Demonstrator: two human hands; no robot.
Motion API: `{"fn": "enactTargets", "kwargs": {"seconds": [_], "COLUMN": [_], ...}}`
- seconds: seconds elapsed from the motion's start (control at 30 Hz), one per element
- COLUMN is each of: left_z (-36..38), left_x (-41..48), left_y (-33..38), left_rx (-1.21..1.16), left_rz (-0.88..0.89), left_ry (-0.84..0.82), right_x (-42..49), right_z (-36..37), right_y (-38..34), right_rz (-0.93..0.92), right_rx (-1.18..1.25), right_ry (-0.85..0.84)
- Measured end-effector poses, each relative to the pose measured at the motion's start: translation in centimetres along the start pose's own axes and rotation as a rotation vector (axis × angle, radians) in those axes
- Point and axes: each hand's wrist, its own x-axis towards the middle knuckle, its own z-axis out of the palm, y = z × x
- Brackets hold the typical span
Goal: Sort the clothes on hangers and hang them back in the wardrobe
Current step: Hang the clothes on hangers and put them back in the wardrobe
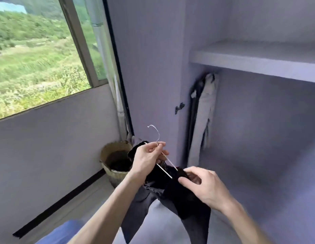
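While a round woven straw basket [116,162] sits on the floor at left, left hand [147,156] pinches thin white wire hanger [165,170] near its neck. Dark grey fabric garment [186,205] drapes off hanger, mid-air. Right hand [204,184] pinches garment at hanger's end. Grey hung clothes [204,117] inside pale open wardrobe [259,57], right.

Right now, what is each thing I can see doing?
left hand, pinching the hanger by its neck.
right hand, gripping the dark garment.
hanger, held tilted, not yet hung.
dark garment, draped on the hanger, dangling.
wardrobe, open.
hung clothes, hanging inside the wardrobe.
basket, upright on the floor, something dark inside.
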Motion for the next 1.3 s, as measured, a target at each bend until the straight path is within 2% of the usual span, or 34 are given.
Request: {"fn": "enactTargets", "kwargs": {"seconds": [0.23, 0.33, 0.43, 0.53, 0.67, 0.77, 0.87, 1.03, 1.07, 1.13, 1.23, 1.3], "left_z": [9.6, 12.5, 14.2, 15.3, 16.2, 16.6, 16.9, 16.2, 15.8, 14.9, 13.2, 11.8], "left_x": [5.1, 7.6, 10.1, 12.3, 15.4, 17.0, 18.4, 21.6, 22.5, 25.0, 28.0, 30.3], "left_y": [1.5, 1.9, 2.9, 4.4, 6.1, 7.5, 9.0, 10.4, 10.4, 10.0, 10.0, 10.8], "left_rx": [-0.024, -0.008, 0.009, 0.023, 0.056, 0.079, 0.130, 0.493, 0.573, 0.768, 1.114, 1.285], "left_rz": [-0.033, -0.042, -0.031, -0.010, 0.024, 0.006, -0.018, 0.192, 0.255, 0.424, 0.706, 0.850], "left_ry": [-0.102, -0.161, -0.244, -0.322, -0.455, -0.537, -0.638, -0.845, -0.844, -0.718, -0.339, -0.158], "right_x": [-2.7, -2.6, -1.8, -0.3, 2.3, 3.7, 4.9, 7.3, 7.9, 9.6, 12.7, 15.0], "right_z": [-6.5, -8.2, -9.4, -10.9, -11.3, -10.3, -9.3, -8.1, -8.0, -8.0, -8.1, -8.4], "right_y": [5.5, 5.7, 5.6, 4.6, 3.2, 3.4, 3.7, 4.9, 5.3, 6.3, 7.9, 8.9], "right_rz": [0.150, 0.238, 0.365, 0.461, 0.495, 0.479, 0.459, 0.441, 0.448, 0.465, 0.480, 0.483], "right_rx": [-0.340, -0.365, -0.294, -0.285, 0.011, 0.232, 0.317, 0.428, 0.425, 0.407, 0.390, 0.428], "right_ry": [0.085, 0.126, 0.049, -0.100, -0.208, -0.099, 0.022, 0.130, 0.151, 0.183, 0.193, 0.214]}}
